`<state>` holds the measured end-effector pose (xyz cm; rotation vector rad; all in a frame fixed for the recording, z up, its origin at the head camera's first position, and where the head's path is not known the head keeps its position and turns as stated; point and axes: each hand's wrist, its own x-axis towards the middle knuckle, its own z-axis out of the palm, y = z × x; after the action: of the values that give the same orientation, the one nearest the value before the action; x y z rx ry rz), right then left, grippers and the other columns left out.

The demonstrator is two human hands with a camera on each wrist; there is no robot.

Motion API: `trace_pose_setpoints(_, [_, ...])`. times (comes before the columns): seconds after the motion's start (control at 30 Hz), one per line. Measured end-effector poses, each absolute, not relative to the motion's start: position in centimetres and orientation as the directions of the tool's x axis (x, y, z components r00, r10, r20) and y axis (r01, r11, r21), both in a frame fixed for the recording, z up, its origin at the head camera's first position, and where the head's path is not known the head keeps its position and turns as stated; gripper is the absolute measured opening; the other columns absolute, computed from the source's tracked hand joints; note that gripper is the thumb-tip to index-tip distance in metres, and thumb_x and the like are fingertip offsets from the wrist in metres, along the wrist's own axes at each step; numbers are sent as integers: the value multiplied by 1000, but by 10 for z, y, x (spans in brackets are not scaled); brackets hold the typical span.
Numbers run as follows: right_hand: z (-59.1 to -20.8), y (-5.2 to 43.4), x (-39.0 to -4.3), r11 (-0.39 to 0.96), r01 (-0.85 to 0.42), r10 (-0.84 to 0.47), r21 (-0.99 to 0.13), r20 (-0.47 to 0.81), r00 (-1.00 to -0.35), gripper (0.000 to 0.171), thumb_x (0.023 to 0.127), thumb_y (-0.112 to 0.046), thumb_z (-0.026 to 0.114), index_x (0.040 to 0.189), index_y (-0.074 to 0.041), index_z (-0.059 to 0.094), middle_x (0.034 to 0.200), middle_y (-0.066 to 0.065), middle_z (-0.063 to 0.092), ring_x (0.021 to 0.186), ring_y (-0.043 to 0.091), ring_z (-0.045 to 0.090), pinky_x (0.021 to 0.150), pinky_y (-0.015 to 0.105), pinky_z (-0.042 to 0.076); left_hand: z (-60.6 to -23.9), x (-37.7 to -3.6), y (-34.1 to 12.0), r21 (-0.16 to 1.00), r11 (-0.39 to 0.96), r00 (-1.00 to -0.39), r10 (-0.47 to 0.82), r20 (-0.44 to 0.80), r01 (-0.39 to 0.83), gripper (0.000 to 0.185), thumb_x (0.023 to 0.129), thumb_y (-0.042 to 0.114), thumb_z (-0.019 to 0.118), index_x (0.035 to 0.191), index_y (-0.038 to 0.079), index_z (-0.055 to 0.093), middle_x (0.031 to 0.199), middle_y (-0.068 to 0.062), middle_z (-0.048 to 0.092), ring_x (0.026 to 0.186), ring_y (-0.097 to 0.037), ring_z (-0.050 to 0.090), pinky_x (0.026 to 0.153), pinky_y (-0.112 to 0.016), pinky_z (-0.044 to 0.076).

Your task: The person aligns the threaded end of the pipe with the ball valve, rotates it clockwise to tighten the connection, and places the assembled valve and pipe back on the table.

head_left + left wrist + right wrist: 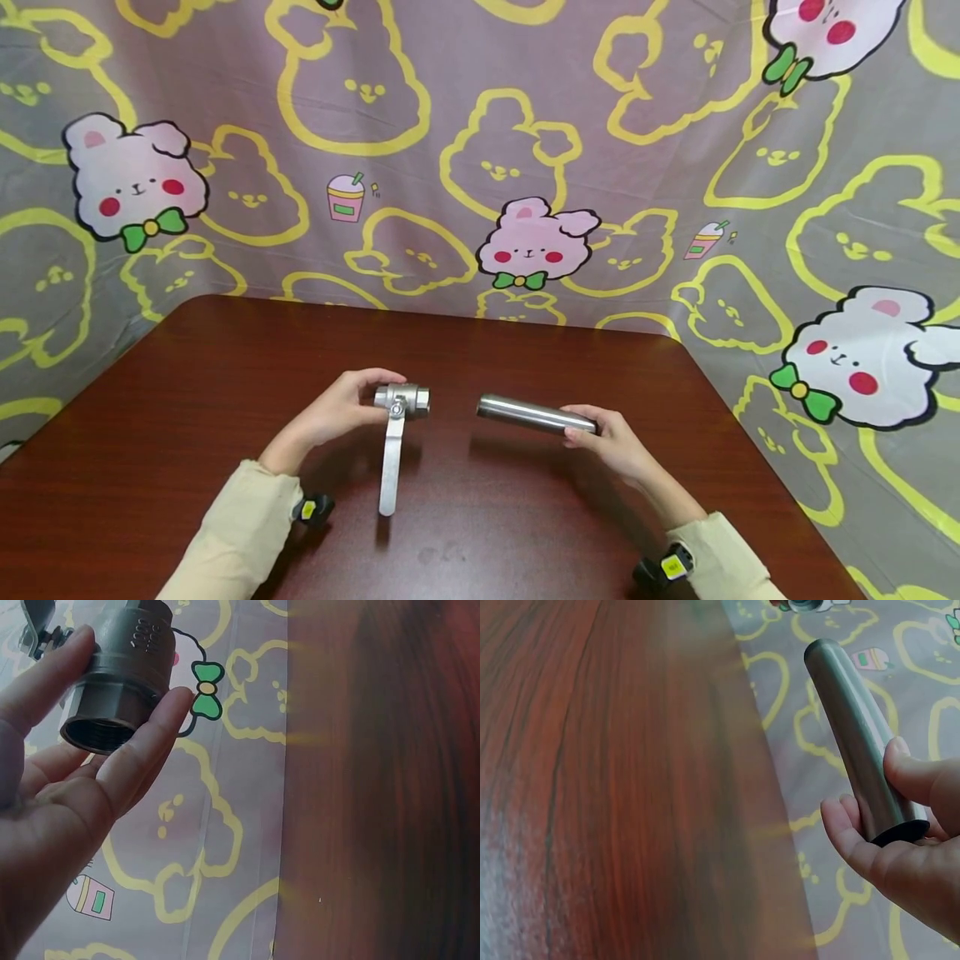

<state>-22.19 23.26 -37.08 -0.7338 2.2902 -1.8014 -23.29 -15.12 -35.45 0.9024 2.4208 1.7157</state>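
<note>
My left hand (pixel 347 410) grips a metal ball valve (pixel 405 398) by its body, thumb on one side and fingers on the other. The valve's long flat lever (pixel 391 475) points toward me. In the left wrist view the valve body (pixel 124 667) shows a threaded open end facing the palm. My right hand (pixel 611 442) holds a shiny metal pipe (pixel 532 414) near its right end, between thumb and fingers. The pipe's free end points left toward the valve, with a gap between them. In the right wrist view the pipe (pixel 855 735) slants across the fingers.
Both hands are over a dark reddish-brown wooden table (pixel 450 533). A grey curtain (pixel 420 183) with yellow outlines and cartoon bunny faces hangs behind it and along the sides. Each forearm wears a small black wrist device with a yellow label.
</note>
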Motion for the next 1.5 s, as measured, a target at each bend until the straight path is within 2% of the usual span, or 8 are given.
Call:
trace_pose_setpoints(0.17, [-366,230,-218,154,-282,-457,-947,184,-870,35,86,3,53,113,23,42,99,21,55,82,12,60,74,37,48,-352,-232,-150,876,229,-838,465,286,425,40,72,-9,60,112,-10,53,97,-16,57,80,-21,53,65,-26,45])
trace_pose_setpoints(0.5, [-361,226,-213,131,-320,-471,-938,225,-853,36,85,1,55,112,22,43,96,5,59,80,14,61,73,40,48,-352,-233,-149,876,234,-845,453,285,421,41,72,-9,61,112,-10,53,97,-16,57,79,-20,53,65,-26,45])
trace_pose_setpoints(0.77, [-354,220,-208,116,-325,-475,-939,235,-848,36,85,2,54,113,21,44,98,10,57,80,15,62,73,35,48,-350,-232,-148,884,220,-847,450,283,412,41,72,-9,61,112,-11,52,97,-17,57,81,-21,54,65,-25,45])
trace_pose_setpoints(0.93, [-351,215,-205,109,-335,-470,-936,248,-847,36,85,1,55,112,22,44,97,9,58,79,15,62,72,30,49,-350,-231,-146,887,220,-846,458,273,405,42,72,-9,61,113,-11,52,97,-17,57,80,-23,53,65,-25,45])
trace_pose_setpoints(1.13, [-348,209,-203,119,-351,-479,-929,256,-840,35,84,2,56,112,20,46,96,11,58,78,15,62,72,35,49,-353,-232,-143,885,211,-834,477,278,416,42,72,-9,62,113,-11,52,97,-17,57,80,-22,52,65,-25,44])
trace_pose_setpoints(1.5, [-345,200,-204,126,-377,-476,-917,278,-834,33,83,4,56,112,18,48,95,19,57,76,15,62,71,32,49,-352,-231,-139,874,196,-817,490,305,444,41,72,-9,62,112,-10,53,98,-16,57,80,-20,52,65,-27,45])
